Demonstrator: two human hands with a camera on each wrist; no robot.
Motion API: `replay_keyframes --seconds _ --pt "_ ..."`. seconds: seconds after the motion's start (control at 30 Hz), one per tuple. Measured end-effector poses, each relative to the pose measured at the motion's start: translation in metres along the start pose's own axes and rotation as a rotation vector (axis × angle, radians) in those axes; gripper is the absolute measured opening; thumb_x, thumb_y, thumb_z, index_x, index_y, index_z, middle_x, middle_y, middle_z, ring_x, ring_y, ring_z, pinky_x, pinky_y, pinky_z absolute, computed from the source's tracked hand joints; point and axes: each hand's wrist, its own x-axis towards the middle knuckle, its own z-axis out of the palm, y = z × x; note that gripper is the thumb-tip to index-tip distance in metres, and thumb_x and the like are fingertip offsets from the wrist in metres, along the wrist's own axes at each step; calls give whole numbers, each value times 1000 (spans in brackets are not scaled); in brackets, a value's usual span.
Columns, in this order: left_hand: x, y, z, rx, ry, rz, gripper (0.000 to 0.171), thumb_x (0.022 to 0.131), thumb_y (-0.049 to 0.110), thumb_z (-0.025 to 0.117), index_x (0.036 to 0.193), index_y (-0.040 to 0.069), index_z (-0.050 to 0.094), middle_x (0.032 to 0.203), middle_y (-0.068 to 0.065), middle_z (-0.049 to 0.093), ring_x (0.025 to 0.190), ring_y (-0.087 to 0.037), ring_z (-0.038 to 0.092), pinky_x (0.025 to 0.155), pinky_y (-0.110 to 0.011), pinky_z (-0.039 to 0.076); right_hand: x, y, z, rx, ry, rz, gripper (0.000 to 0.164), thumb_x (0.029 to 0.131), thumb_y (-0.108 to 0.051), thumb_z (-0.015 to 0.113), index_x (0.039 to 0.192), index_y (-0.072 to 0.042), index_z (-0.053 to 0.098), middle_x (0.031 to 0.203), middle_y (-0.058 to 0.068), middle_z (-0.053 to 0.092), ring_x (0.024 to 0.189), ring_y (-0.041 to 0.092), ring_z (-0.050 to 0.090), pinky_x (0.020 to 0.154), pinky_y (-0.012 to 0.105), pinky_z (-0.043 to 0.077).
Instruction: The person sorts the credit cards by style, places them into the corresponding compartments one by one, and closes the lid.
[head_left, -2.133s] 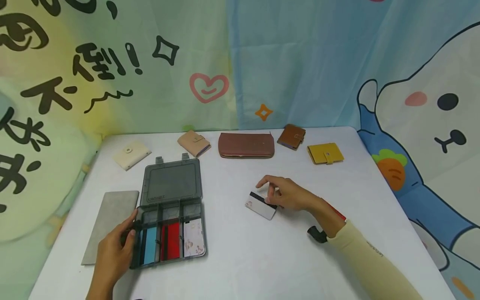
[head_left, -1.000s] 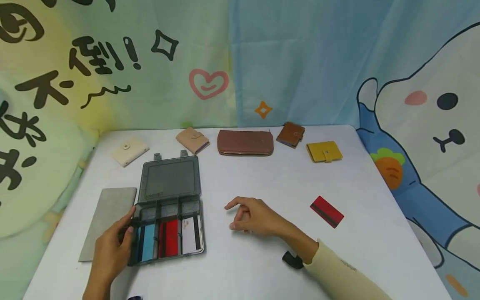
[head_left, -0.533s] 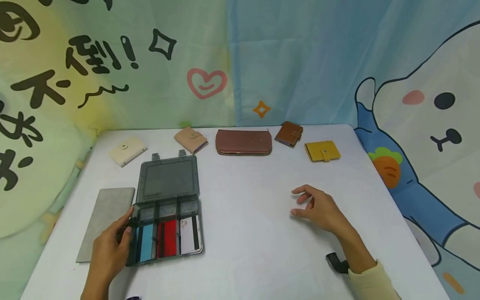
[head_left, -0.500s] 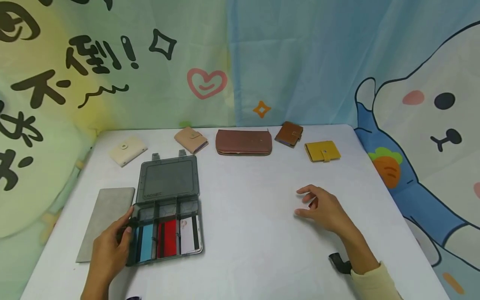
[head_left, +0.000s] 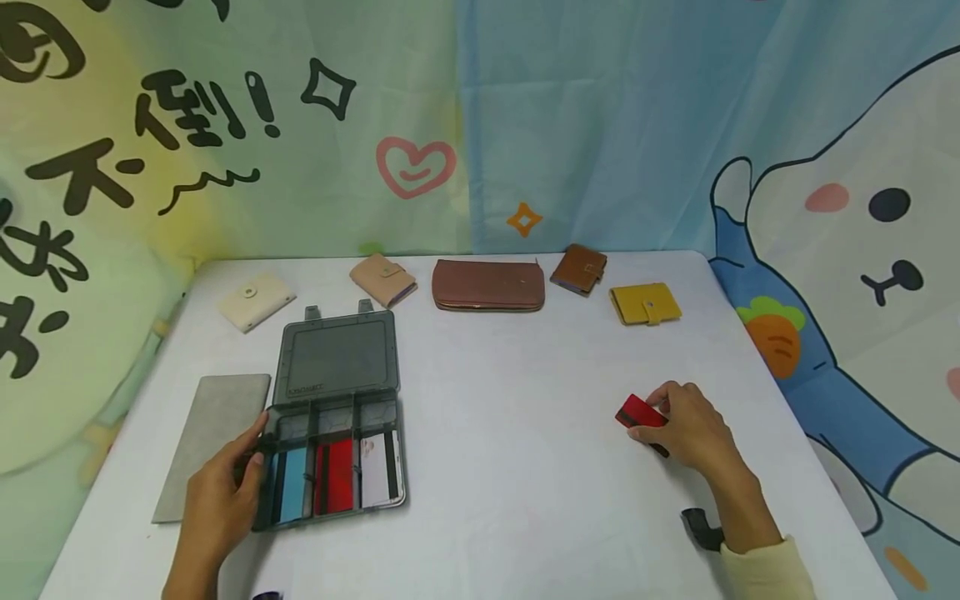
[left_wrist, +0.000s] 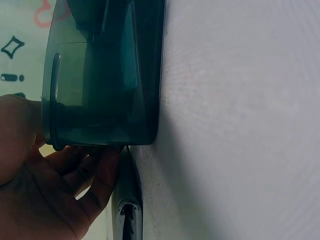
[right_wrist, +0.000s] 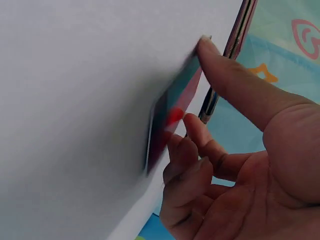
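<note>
A dark grey translucent plastic card box [head_left: 337, 354] stands with its lid folded back on the left of the white table. Blue [head_left: 294, 485], red [head_left: 340, 475] and white [head_left: 375, 471] cards lie in its three front compartments. My left hand [head_left: 223, 493] holds the box's left side, its fingers against the outer wall [left_wrist: 105, 145]. On the table's right side, my right hand [head_left: 693, 429] pinches a red card [head_left: 639, 412] with a black stripe between thumb and fingers. In the right wrist view, that card [right_wrist: 175, 112] is tilted, with one edge close over the tabletop.
A flat grey wallet [head_left: 213, 446] lies left of the box. Along the back edge are cream [head_left: 257, 302], beige [head_left: 383, 280], long brown [head_left: 487, 285], small brown [head_left: 579, 268] and yellow [head_left: 646, 303] wallets. A printed curtain [head_left: 592, 133] hangs behind the table.
The white card went from the middle of the table into the box's right compartment. My right hand then moved right and took hold of the red card. My left hand stayed at the box.
</note>
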Motion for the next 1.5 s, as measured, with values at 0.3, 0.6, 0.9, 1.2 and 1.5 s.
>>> replay_keyframes --seconds 0.3,0.6,0.9,1.2,1.5 --pt "0 1 1 -1 6 -1 53 96 -3 55 146 15 52 133 -25 62 102 -31 65 70 -29 52 4 -31 22 118 -101 -211 30 83 -18 81 102 -13 58 82 2 56 75 18 53 57 28 43" --pt "1 2 1 -10 1 -1 53 96 -3 55 146 16 51 133 -25 62 98 -27 63 67 -16 46 0 -102 46 489 -447 -490 36 96 -10 64 131 -16 57 84 7 59 53 8 48 51 19 41" --pt "0 4 0 -34 -23 -34 54 98 -1 53 148 17 49 138 -28 57 121 -46 59 90 -62 48 -5 -180 75 726 -638 -585 33 94 -11 69 126 -14 61 83 12 66 59 45 57 49 24 46" --pt "1 5 -2 -47 -16 -46 54 98 -2 52 148 17 49 138 -29 56 125 -51 54 94 -65 45 -14 -262 115 732 -571 -580 33 89 -15 75 117 -19 61 78 3 74 53 34 63 50 27 52" --pt "1 4 -1 -41 -30 -53 55 98 -1 52 149 19 48 139 -28 56 124 -50 55 94 -65 46 -5 -281 127 558 -368 -541 36 89 -26 76 122 -21 64 82 -7 72 49 15 59 55 26 49"
